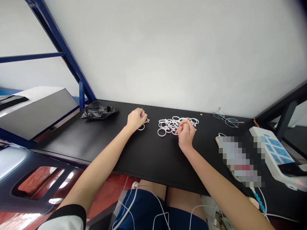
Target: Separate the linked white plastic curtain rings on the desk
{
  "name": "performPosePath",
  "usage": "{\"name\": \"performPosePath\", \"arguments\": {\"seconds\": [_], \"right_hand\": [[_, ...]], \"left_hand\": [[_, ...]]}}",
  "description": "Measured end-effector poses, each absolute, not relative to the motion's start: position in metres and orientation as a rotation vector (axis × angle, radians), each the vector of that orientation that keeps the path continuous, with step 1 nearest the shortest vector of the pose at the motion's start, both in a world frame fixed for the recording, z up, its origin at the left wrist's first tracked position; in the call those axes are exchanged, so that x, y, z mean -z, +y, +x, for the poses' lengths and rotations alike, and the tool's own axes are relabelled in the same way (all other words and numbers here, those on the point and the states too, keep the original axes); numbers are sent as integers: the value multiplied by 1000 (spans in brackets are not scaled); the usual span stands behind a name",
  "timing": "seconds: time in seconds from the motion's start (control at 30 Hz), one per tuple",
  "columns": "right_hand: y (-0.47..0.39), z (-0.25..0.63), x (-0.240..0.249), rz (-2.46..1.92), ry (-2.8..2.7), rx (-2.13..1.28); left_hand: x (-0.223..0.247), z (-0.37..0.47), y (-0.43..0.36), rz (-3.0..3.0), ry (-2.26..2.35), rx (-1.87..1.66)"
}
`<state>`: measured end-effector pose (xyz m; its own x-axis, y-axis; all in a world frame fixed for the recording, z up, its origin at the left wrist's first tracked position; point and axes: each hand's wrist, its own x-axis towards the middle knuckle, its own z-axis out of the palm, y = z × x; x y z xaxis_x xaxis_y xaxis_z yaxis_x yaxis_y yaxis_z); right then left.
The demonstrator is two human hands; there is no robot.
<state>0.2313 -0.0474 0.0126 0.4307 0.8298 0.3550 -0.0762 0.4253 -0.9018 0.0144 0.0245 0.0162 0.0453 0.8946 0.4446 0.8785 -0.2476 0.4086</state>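
On the black tabletop lies a loose pile of thin white rings, some with small knobs. My right hand is at the pile's right side, its fingers curled and pinched against a white ring; the fingertips are partly hidden. To the left, apart from the pile, my left hand is closed on a white ring that shows between its fingers. Another white ring pokes out beneath that hand, touching the table or just above it.
A crumpled black plastic bag lies at the far left. On the right are eyeglasses, a blurred phone with a cable, and a white power strip. White cables cross my lap. A blue metal frame rises at left.
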Motion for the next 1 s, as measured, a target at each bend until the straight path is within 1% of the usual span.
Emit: {"name": "performPosePath", "arguments": {"seconds": [0.23,0.47,0.6,0.73,0.87,1.0], "right_hand": [[-48,232,-12,-962,-958,-691],[-48,232,-11,-959,-961,-691],[-48,232,-11,-966,-962,-688],[-48,232,-12,-970,-964,-689],[-48,232,-11,-970,-971,-694],[-47,232,-7,-980,-1005,-682]], "left_hand": [[-19,14,24,2247,1942,-965],[-19,15,23,2293,1902,-1083],[-15,15,24,2342,1776,-1262],[-11,14,29,2456,1553,-1401],[-11,18,29,2566,1351,-1426],[-14,24,23,2643,1259,-1383]]}}
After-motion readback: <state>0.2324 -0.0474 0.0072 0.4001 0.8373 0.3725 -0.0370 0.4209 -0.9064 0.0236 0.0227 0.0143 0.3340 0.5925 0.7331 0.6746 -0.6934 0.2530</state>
